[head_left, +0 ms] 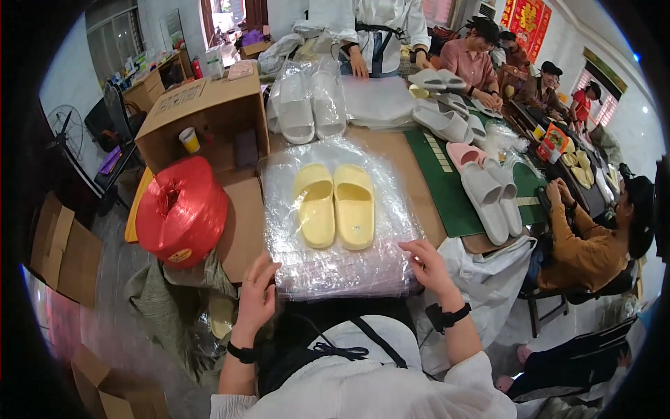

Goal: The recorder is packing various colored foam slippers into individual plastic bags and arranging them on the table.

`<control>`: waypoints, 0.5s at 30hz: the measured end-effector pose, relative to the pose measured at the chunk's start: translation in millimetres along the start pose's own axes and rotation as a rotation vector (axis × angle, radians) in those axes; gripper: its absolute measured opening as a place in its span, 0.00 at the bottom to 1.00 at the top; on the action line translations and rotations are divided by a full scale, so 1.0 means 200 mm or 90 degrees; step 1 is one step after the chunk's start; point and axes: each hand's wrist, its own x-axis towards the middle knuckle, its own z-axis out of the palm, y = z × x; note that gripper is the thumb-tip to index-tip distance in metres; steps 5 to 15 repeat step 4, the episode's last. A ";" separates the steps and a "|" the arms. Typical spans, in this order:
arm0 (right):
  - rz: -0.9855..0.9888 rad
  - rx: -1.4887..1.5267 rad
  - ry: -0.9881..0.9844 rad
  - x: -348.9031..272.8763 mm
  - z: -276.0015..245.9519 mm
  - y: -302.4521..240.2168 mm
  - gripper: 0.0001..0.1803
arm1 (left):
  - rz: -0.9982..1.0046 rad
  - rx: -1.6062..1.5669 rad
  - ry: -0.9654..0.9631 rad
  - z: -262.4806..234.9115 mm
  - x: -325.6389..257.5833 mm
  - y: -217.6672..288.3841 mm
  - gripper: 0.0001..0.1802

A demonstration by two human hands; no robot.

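A pair of yellow slide sandals (355,227) lies side by side, toes away from me, on or inside clear plastic at the table's near side. A stack of clear plastic bags (335,278) is under the pair. My left hand (257,297) is at the stack's near left corner, fingers extended and thumb apart. At the near right edge is my right hand (427,267), its fingers spread and touching the plastic. Neither hand is on the sandals. Whether the pair is inside the top bag I cannot tell for sure.
A red roll of plastic twine (183,213) and an open cardboard box (202,115) stand left. Bagged white slides (296,112) lie beyond, beside more plastic sheets (380,105). Grey slides (486,206) sit on a green mat (433,164) at right. Several people work around the tables.
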 end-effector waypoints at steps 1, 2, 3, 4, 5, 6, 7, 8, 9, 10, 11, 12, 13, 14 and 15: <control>0.001 0.003 -0.003 -0.01 0.00 0.01 0.25 | 0.086 0.145 -0.003 0.00 0.01 0.04 0.23; -0.008 -0.026 -0.017 -0.02 0.00 0.02 0.26 | 0.173 0.291 -0.008 0.00 0.00 0.05 0.24; -0.017 -0.056 -0.031 -0.04 -0.01 0.03 0.26 | 0.146 0.229 -0.048 0.02 -0.01 0.01 0.25; -0.018 -0.052 -0.032 -0.04 0.00 0.03 0.26 | 0.227 0.309 -0.059 0.02 0.00 -0.02 0.25; -0.018 -0.052 -0.032 -0.04 0.00 0.03 0.26 | 0.227 0.309 -0.059 0.02 0.00 -0.02 0.25; -0.018 -0.052 -0.032 -0.04 0.00 0.03 0.26 | 0.227 0.309 -0.059 0.02 0.00 -0.02 0.25; -0.018 -0.052 -0.032 -0.04 0.00 0.03 0.26 | 0.227 0.309 -0.059 0.02 0.00 -0.02 0.25; -0.018 -0.052 -0.032 -0.04 0.00 0.03 0.26 | 0.227 0.309 -0.059 0.02 0.00 -0.02 0.25; -0.018 -0.052 -0.032 -0.04 0.00 0.03 0.26 | 0.227 0.309 -0.059 0.02 0.00 -0.02 0.25; -0.018 -0.052 -0.032 -0.04 0.00 0.03 0.26 | 0.227 0.309 -0.059 0.02 0.00 -0.02 0.25; -0.018 -0.052 -0.032 -0.04 0.00 0.03 0.26 | 0.227 0.309 -0.059 0.02 0.00 -0.02 0.25; -0.018 -0.052 -0.032 -0.04 0.00 0.03 0.26 | 0.227 0.309 -0.059 0.02 0.00 -0.02 0.25; -0.018 -0.052 -0.032 -0.04 0.00 0.03 0.26 | 0.227 0.309 -0.059 0.02 0.00 -0.02 0.25; -0.018 -0.052 -0.032 -0.04 0.00 0.03 0.26 | 0.227 0.309 -0.059 0.02 0.00 -0.02 0.25; -0.018 -0.052 -0.032 -0.04 0.00 0.03 0.26 | 0.227 0.309 -0.059 0.02 0.00 -0.02 0.25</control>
